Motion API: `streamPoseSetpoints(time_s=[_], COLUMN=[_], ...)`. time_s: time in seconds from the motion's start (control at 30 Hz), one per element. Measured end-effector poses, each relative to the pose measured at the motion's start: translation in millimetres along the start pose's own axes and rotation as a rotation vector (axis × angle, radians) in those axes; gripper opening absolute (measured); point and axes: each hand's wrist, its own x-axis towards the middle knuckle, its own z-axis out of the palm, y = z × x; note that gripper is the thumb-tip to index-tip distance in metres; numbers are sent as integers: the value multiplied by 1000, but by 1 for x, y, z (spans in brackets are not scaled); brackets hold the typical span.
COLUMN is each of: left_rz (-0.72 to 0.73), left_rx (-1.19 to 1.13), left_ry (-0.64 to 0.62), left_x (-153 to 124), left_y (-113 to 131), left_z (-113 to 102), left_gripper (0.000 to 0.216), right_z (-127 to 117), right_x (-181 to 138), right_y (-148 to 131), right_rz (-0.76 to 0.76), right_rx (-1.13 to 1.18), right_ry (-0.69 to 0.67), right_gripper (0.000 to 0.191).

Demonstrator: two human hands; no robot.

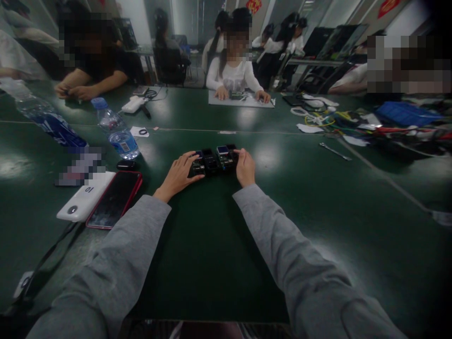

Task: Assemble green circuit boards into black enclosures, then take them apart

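A row of several small dark electronic modules (211, 161) lies on the green table in front of me. Some have little screens and bare circuit-board parts. My left hand (179, 175) grips the leftmost module (198, 165), thumb at its near side and fingers over its far edge. At the other end, my right hand (246, 167) is closed around the outer side of the rightmost dark module (232, 153), its index finger or thumb reaching over the top. Between them stands a module with a lit-looking bluish screen (222, 150). The fingers hide parts of both end modules.
On the left are a red-edged phone (115, 200), a white power bank (84, 197) with a strap, and two bottles, one a water bottle (118, 132). A wrench (334, 151), tangled cables and a blue bin (406, 115) lie right. Across the table, people sit working.
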Motion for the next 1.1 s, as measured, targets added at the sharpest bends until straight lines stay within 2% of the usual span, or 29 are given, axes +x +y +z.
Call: streamPoseSetpoints(time_s=[0.27, 0.33, 0.4, 0.47, 0.53, 0.73, 0.83, 1.1], left_rz=[-7, -8, -25, -18, 26, 91, 69, 10], left_rx=[-10, -7, 1, 34, 76, 100, 59, -16], left_ry=[69, 167, 335, 488, 529, 368, 310, 160], left_x=[0, -1, -2, -3, -4, -7, -7, -7], left_y=[1, 2, 3, 2, 0, -4, -5, -8], left_z=[-5, -5, -3, 0, 3, 2, -1, -2], left_gripper=[61, 50, 36, 36, 42, 41, 36, 31], right_z=[-2, -3, -4, -5, -5, -8, -10, -9], right_x=[-1, 0, 1, 2, 2, 0, -2, -2], right_y=[-2, -2, -3, -2, 0, 0, -3, -7], right_rz=[-1, -13, -24, -22, -18, 18, 46, -13], right_rx=[3, -2, -15, -16, -8, -55, -55, 13], right_ry=[2, 38, 129, 237, 298, 237, 243, 258], right_gripper=[72, 66, 55, 36, 20, 25, 31, 45])
